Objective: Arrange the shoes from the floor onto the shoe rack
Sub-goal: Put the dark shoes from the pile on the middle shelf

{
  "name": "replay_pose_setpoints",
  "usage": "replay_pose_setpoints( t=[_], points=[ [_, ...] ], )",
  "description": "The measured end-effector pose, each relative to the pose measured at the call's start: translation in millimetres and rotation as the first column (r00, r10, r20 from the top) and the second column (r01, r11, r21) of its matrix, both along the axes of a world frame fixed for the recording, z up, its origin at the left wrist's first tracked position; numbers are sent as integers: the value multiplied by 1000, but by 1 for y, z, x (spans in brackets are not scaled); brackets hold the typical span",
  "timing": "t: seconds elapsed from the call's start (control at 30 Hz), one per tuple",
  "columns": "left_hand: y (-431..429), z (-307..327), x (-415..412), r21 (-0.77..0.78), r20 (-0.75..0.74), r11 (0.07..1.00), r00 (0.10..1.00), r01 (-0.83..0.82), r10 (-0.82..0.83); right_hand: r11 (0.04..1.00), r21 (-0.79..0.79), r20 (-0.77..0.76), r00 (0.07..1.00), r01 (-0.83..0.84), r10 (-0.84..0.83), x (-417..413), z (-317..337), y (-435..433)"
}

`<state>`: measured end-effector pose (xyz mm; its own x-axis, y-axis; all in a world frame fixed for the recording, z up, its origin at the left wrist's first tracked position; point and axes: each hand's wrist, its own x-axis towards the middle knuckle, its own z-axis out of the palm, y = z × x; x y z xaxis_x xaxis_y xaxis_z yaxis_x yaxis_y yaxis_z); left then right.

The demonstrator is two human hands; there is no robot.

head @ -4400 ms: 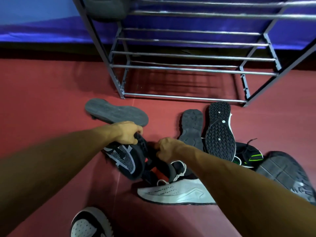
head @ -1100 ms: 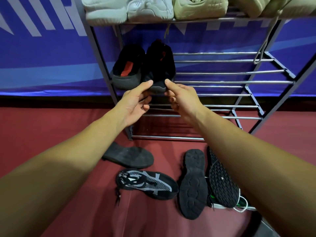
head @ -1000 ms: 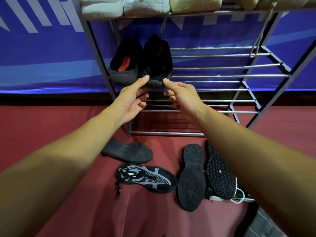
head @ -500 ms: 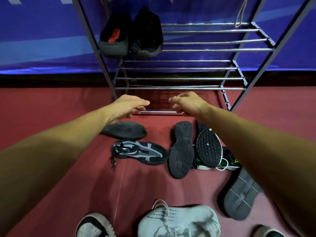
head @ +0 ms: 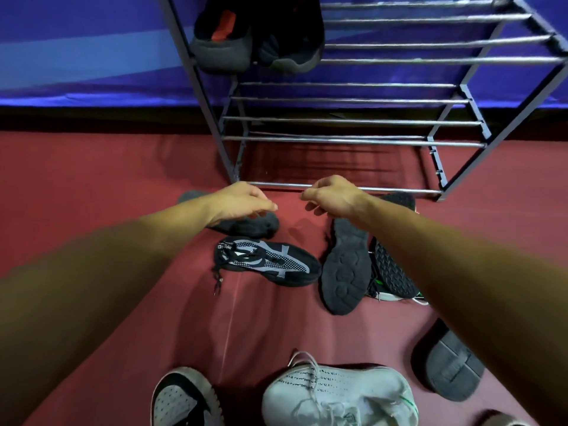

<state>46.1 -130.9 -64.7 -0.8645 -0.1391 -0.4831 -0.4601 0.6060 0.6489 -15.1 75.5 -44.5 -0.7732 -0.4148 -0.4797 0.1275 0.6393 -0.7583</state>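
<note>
A metal shoe rack (head: 353,139) stands ahead against the blue wall. A pair of black shoes (head: 255,41) sits at the left of its upper visible shelf. My left hand (head: 242,201) and my right hand (head: 332,196) hover empty over the red floor in front of the rack, fingers loosely curled. Below them lie a black shoe with grey pattern (head: 267,261), a dark shoe sole-up (head: 344,265), a studded-sole shoe (head: 393,269) and a flat dark sole (head: 246,226) partly under my left hand.
Near the bottom edge lie a white knit sneaker (head: 338,395), a black-and-white shoe (head: 181,398) and a grey-soled shoe (head: 451,367) at the right. The rack's lower bars carry nothing. The floor left of the shoes is bare red mat.
My hands let go of the black shoe on the rack shelf and dropped toward the floor. The view tilted down, bringing the white sneaker into sight.
</note>
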Motion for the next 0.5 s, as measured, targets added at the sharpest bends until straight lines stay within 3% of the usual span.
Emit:
replay_pose_setpoints(
  t=[0.2,0.3,0.37,0.5],
  points=[
    [-24,-42,4,-221,134,958,978,184,-157,990,92,47,993,-111,107,-4,-44,-33],
    [-37,-55,13,-422,309,766,872,484,-380,950,207,49,972,-235,230,-2,-68,-48],
    [-44,-66,18,-475,400,637,794,607,-458,915,258,80,951,-309,299,-3,-82,-54],
    [-51,-92,24,-450,464,598,746,663,-478,786,393,125,875,-476,468,-1,-99,-60]
  ],
)
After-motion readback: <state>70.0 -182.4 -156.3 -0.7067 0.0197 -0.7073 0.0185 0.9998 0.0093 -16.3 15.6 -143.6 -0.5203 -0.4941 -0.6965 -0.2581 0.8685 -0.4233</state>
